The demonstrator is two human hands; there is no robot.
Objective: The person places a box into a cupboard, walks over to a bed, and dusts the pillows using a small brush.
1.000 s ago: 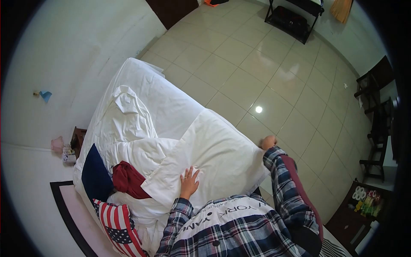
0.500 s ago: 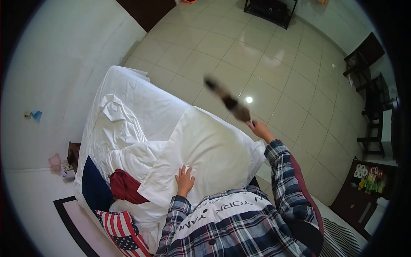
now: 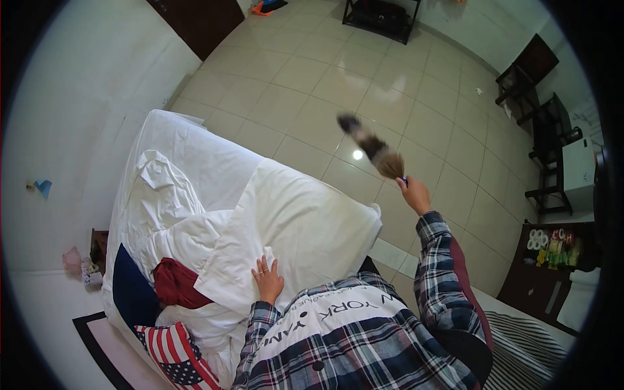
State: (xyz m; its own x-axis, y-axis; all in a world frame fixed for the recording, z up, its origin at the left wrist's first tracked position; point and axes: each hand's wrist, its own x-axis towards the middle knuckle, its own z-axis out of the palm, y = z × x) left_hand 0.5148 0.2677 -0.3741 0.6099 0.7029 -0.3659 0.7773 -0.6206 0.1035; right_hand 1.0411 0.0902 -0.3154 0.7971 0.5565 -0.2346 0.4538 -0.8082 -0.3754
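My right hand (image 3: 415,193) is closed round the handle of a fluffy feather duster (image 3: 376,148), banded in brown, black and cream. The duster points up and to the left, over the tiled floor beyond the bed's edge, its tip slightly blurred. Flat on a white pillow or folded bedding (image 3: 286,214), my left hand (image 3: 267,279) rests with its fingers spread; a ring shows on one finger. To the left, a crumpled white sheet (image 3: 172,195) lies on the bed. Near it are a dark red cloth (image 3: 177,283), a navy pillow (image 3: 133,289) and a stars-and-stripes cushion (image 3: 175,354).
A dark cabinet (image 3: 530,286) holding rolls and colourful packets stands at the right. Dark chairs (image 3: 549,123) line the right wall. At the back is a black rack (image 3: 380,19), with a dark door (image 3: 201,26) farther left. Striped fabric (image 3: 523,344) lies at lower right.
The duster and my right hand have shifted to the right, and the duster looks less blurred. My left hand stays on the white bedding. The whole view has turned slightly.
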